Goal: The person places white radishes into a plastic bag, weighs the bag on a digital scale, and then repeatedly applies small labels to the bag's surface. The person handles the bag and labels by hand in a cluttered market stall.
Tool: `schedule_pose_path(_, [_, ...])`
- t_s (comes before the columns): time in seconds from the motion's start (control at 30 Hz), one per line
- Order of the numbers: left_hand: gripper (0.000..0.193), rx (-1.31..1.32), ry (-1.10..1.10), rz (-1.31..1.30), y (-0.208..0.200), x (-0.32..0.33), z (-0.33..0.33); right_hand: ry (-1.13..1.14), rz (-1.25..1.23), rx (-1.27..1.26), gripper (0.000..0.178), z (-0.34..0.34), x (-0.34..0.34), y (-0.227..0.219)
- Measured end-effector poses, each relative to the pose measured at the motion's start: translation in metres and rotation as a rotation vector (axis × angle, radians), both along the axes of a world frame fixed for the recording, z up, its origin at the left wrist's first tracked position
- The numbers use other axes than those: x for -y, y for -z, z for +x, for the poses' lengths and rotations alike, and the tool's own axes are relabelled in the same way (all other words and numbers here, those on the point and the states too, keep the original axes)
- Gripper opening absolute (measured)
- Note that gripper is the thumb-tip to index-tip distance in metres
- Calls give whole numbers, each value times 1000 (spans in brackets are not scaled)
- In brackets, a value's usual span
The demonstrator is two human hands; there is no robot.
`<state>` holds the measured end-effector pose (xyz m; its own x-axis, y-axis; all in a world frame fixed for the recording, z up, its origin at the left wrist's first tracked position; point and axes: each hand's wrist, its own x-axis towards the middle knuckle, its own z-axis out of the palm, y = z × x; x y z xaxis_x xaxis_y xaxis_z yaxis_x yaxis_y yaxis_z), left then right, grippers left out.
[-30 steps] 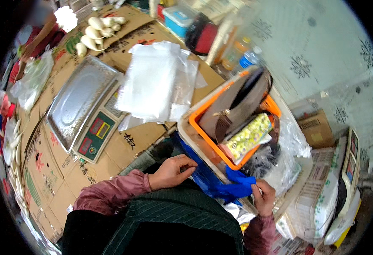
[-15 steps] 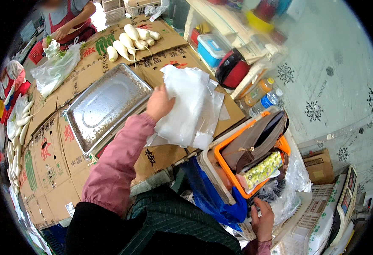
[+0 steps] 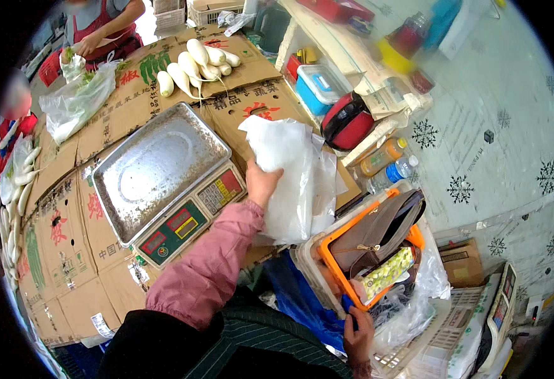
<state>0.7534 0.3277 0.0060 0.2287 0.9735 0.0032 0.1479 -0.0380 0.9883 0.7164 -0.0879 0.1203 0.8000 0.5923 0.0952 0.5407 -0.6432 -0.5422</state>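
My left hand (image 3: 262, 183), in a pink sleeve, is closed on the near-left edge of a stack of white plastic bags (image 3: 289, 151), its thumb lying over them. Just left of that forearm stands a digital scale (image 3: 191, 218) with a worn metal tray (image 3: 169, 155) on top, which carries nothing. Low on the right, my right hand (image 3: 357, 335) has its fingers loosely bent and apart. Its fingertips are at the blue plastic bag (image 3: 302, 297), by the lower corner of an orange basket (image 3: 337, 256). I see nothing held in that hand.
White radishes (image 3: 195, 66) lie piled on the cardboard-covered table (image 3: 68, 252); more (image 3: 17, 215) line its left edge. Across the table a person in a red apron (image 3: 103, 28) handles greens by a plastic bag (image 3: 78, 104). A shelf (image 3: 327, 38) and bottles (image 3: 384, 158) stand right.
My left hand has moved nearer and to the right along the bags, taking hold of their edge. The scale's keypad now shows. My right hand has shifted left to the basket's corner. The view has shifted slightly.
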Motion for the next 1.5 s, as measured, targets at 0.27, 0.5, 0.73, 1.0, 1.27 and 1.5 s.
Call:
schedule_pose_path(0.27, [32, 292, 282, -550, 21, 6, -15, -62, 24, 28, 17, -11, -34, -32])
schedule_pose_path(0.5, [37, -8, 123, 100, 12, 15, -32, -289, 444, -390, 35, 8, -172, -37])
schedule_pose_path(0.73, [49, -314, 364, 487, -26, 45, -46, -98, 195, -334, 81, 93, -340, 45])
schedule_pose_path(1.0, [71, -118, 679, 489, -29, 34, -59, -129, -107, -97, 58, 119, -359, 50])
schedule_pose_path(1.27, [76, 140, 831, 241, -37, 58, -51, 113, 324, -362, 29, 194, -336, 30])
schedule_pose_path(1.5, [56, 239, 663, 106, -38, 63, -63, 137, 490, -522, 30, 182, -323, -33])
